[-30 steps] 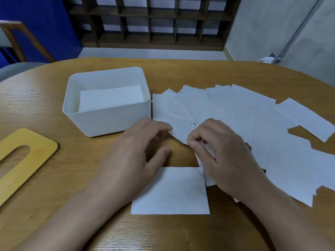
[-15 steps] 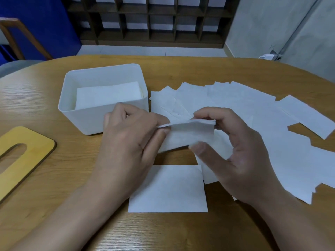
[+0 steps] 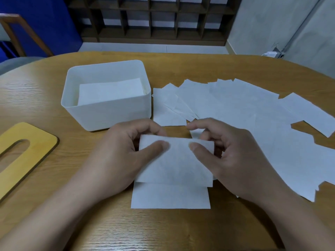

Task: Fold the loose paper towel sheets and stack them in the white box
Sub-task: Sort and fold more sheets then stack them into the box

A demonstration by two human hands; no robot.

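My left hand (image 3: 123,154) and my right hand (image 3: 233,156) both pinch a white paper towel sheet (image 3: 178,163) by its upper corners, thumbs on top. It hangs over a second sheet (image 3: 170,197) lying flat on the table near me, covering that sheet's far half. The white box (image 3: 107,113) stands just beyond my left hand and holds a stack of folded sheets (image 3: 110,90). Several loose sheets (image 3: 235,109) fan out across the table to the right of the box and behind my right hand.
A yellow wooden lid with a long slot (image 3: 21,151) lies at the left on the round wooden table (image 3: 181,66). A chair (image 3: 23,33) stands behind the table's left side, a dark shelf unit (image 3: 154,19) against the far wall.
Both hands picked one sheet out of the loose pile, lifted it and drew it toward me; it now lies spread over the near sheet.
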